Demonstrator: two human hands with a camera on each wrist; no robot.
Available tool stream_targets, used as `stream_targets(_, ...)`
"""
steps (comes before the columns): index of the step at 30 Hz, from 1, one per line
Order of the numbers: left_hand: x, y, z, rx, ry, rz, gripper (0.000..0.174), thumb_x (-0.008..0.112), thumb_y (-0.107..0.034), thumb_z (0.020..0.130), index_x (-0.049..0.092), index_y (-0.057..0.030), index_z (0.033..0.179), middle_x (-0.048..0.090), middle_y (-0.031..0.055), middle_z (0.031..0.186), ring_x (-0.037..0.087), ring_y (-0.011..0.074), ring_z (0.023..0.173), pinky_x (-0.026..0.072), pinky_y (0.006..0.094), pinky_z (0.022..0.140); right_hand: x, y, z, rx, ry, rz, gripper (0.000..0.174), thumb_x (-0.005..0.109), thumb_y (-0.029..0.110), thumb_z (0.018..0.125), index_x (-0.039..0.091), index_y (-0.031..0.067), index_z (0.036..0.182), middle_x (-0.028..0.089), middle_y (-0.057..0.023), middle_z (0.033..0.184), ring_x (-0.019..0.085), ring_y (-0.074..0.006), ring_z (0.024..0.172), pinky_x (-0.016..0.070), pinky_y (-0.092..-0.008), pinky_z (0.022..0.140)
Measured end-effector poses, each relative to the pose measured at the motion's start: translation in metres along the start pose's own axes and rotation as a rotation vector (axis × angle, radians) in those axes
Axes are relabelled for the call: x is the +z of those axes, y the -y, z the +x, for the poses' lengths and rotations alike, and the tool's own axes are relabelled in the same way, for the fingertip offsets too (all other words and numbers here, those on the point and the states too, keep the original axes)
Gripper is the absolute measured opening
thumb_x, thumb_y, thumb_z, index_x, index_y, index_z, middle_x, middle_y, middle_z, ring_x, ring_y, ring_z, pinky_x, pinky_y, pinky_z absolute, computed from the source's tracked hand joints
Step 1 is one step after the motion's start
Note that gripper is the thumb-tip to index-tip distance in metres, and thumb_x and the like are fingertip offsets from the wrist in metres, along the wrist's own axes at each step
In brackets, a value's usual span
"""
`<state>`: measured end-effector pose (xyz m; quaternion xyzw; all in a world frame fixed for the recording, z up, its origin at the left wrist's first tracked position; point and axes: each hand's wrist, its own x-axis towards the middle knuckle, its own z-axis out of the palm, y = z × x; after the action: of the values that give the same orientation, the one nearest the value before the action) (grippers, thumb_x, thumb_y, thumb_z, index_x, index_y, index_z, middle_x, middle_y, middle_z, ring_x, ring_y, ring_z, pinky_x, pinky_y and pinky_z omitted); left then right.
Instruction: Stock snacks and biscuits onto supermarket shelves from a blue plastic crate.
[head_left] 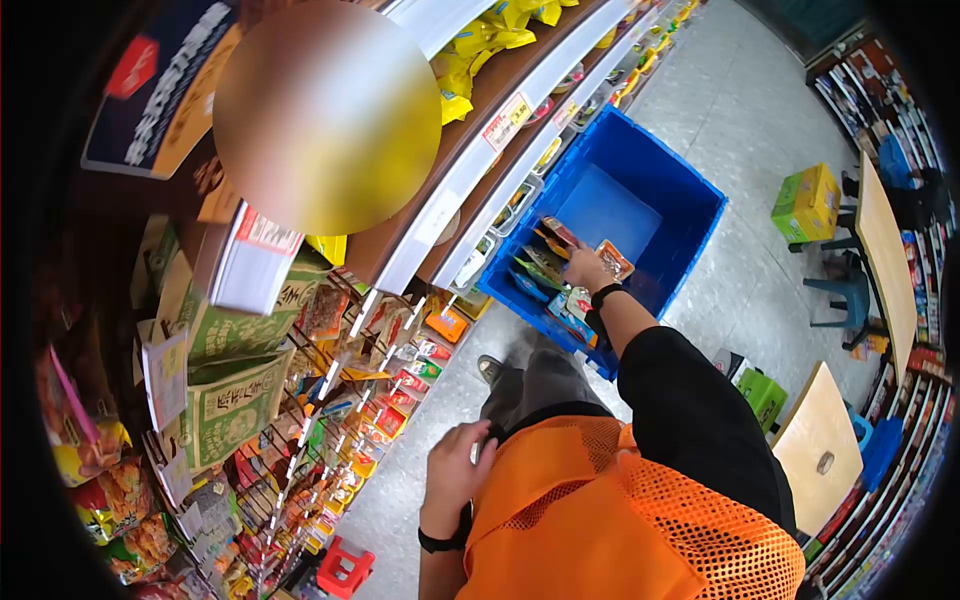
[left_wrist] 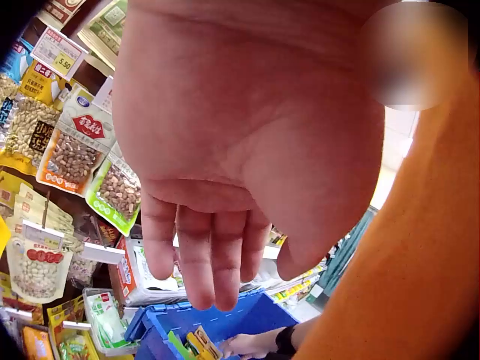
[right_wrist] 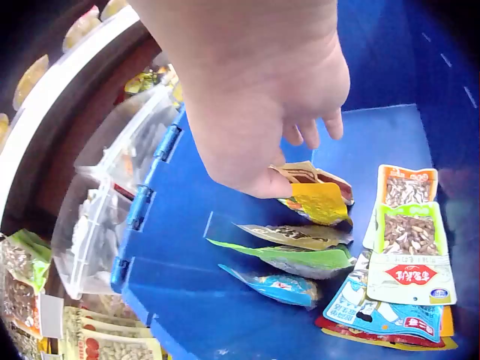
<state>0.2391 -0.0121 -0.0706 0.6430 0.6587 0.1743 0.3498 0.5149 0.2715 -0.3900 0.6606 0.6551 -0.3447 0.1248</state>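
Note:
In the head view my right hand point(head_left: 588, 268) is inside the blue crate point(head_left: 690, 225), above a row of upright snack packets point(head_left: 545, 262). The right wrist view shows the thumb of my right hand point(right_wrist: 259, 112) against the edge of a yellow packet point(right_wrist: 321, 201), with the other fingers apart from it. Beside that packet stand a green packet point(right_wrist: 300, 260) and a blue one point(right_wrist: 277, 289). My left hand point(head_left: 458, 475) hangs before the orange vest point(head_left: 570, 510) and holds nothing; the left wrist view shows its palm point(left_wrist: 240, 142) and loosely extended fingers.
Shelves with price labels point(head_left: 507, 122) and hanging snack bags point(head_left: 235, 410) run along the left. Nut packets point(right_wrist: 409, 251) lie flat in the crate. Past it are a yellow-green box point(head_left: 805, 205), a stool point(head_left: 840, 297), wooden tabletops point(head_left: 820, 445) and a red basket point(head_left: 345, 568).

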Motion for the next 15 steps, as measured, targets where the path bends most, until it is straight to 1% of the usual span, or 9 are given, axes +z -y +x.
stream_targets(3, 0.013, -0.003, -0.011, -0.118, -0.010, 0.011, 0.027, 0.076, -0.010, 0.085, 0.068, -0.0052, 0.111, 0.072, 0.0118, 0.093, 0.071, 0.0297, 0.086, 0.0574, 0.0397, 0.075, 0.007, 0.001, 0.019, 0.035, 0.055, -0.096, 0.060, 0.064, 0.025, 0.083, 0.058, 0.0025, 0.139, 0.042, -0.0195, 0.157, 0.044, -0.0374, 0.143, 0.0428, -0.0448, 0.115)
stream_targets(4, 0.017, -0.002, -0.013, -0.132, -0.014, 0.013, 0.027, 0.076, -0.010, 0.085, 0.068, -0.0052, 0.111, 0.072, 0.0118, 0.093, 0.071, 0.0297, 0.086, 0.0574, 0.0397, 0.075, 0.008, -0.004, 0.026, 0.035, 0.095, -0.072, 0.059, 0.062, 0.023, 0.085, 0.056, 0.0022, 0.140, 0.040, -0.0165, 0.159, 0.045, -0.0367, 0.142, 0.0428, -0.0448, 0.115)
stream_targets(7, 0.022, -0.002, -0.017, -0.209, -0.037, 0.040, 0.026, 0.075, -0.010, 0.086, 0.068, -0.0048, 0.110, 0.073, 0.0122, 0.094, 0.071, 0.0310, 0.085, 0.0577, 0.0405, 0.074, 0.018, -0.007, 0.043, 0.064, 0.069, -0.005, 0.056, 0.060, 0.021, 0.087, 0.056, 0.0003, 0.139, 0.041, -0.0146, 0.158, 0.047, -0.0361, 0.140, 0.0442, -0.0439, 0.114)
stream_targets(8, 0.023, -0.003, -0.016, -0.209, -0.043, 0.050, 0.025, 0.075, -0.010, 0.086, 0.068, -0.0047, 0.109, 0.073, 0.0123, 0.095, 0.071, 0.0315, 0.085, 0.0578, 0.0408, 0.075, 0.024, -0.008, 0.044, 0.011, 0.038, -0.034, 0.052, 0.059, 0.020, 0.088, 0.057, -0.0010, 0.136, 0.045, -0.0162, 0.154, 0.051, -0.0375, 0.135, 0.0464, -0.0440, 0.111)
stream_targets(9, 0.023, -0.005, -0.015, -0.208, -0.050, 0.059, 0.024, 0.074, -0.010, 0.086, 0.068, -0.0047, 0.109, 0.073, 0.0125, 0.096, 0.071, 0.0320, 0.086, 0.0579, 0.0411, 0.075, 0.027, -0.009, 0.047, 0.000, 0.046, -0.041, 0.052, 0.059, 0.020, 0.088, 0.057, -0.0010, 0.136, 0.045, -0.0162, 0.154, 0.051, -0.0375, 0.135, 0.0464, -0.0440, 0.111)
stream_targets(11, 0.024, -0.009, -0.011, -0.217, -0.058, 0.065, 0.024, 0.074, -0.010, 0.086, 0.068, -0.0046, 0.109, 0.073, 0.0126, 0.096, 0.071, 0.0324, 0.086, 0.0579, 0.0414, 0.076, 0.027, -0.016, 0.050, 0.039, -0.028, 0.023, 0.051, 0.059, 0.018, 0.087, 0.058, -0.0030, 0.134, 0.050, -0.0184, 0.149, 0.054, -0.0393, 0.132, 0.0481, -0.0453, 0.109)
stream_targets(12, 0.024, -0.011, -0.007, -0.209, -0.060, 0.072, 0.023, 0.074, -0.011, 0.087, 0.068, -0.0046, 0.109, 0.073, 0.0128, 0.096, 0.071, 0.0328, 0.087, 0.0579, 0.0417, 0.076, 0.022, -0.020, 0.047, -0.003, -0.078, 0.017, 0.049, 0.058, 0.017, 0.086, 0.060, -0.0027, 0.131, 0.057, -0.0205, 0.141, 0.057, -0.0393, 0.128, 0.0494, -0.0450, 0.107)
stream_targets(13, 0.021, -0.013, 0.002, -0.202, -0.067, 0.060, 0.023, 0.073, -0.010, 0.087, 0.069, -0.0045, 0.109, 0.073, 0.0131, 0.097, 0.071, 0.0329, 0.088, 0.0577, 0.0418, 0.077, 0.021, -0.029, 0.051, -0.007, -0.085, 0.013, 0.049, 0.058, 0.017, 0.086, 0.060, -0.0027, 0.131, 0.057, -0.0205, 0.141, 0.057, -0.0393, 0.128, 0.0494, -0.0450, 0.107)
stream_targets(15, 0.024, -0.014, 0.002, -0.146, -0.089, 0.085, 0.026, 0.074, -0.009, 0.086, 0.068, -0.0056, 0.111, 0.073, 0.0112, 0.098, 0.071, 0.0276, 0.084, 0.0572, 0.0384, 0.075, 0.015, -0.046, 0.055, -0.104, -0.217, 0.080, 0.039, 0.058, 0.016, 0.084, 0.069, -0.0010, 0.118, 0.066, -0.0225, 0.126, 0.064, -0.0389, 0.118, 0.0528, -0.0448, 0.101)
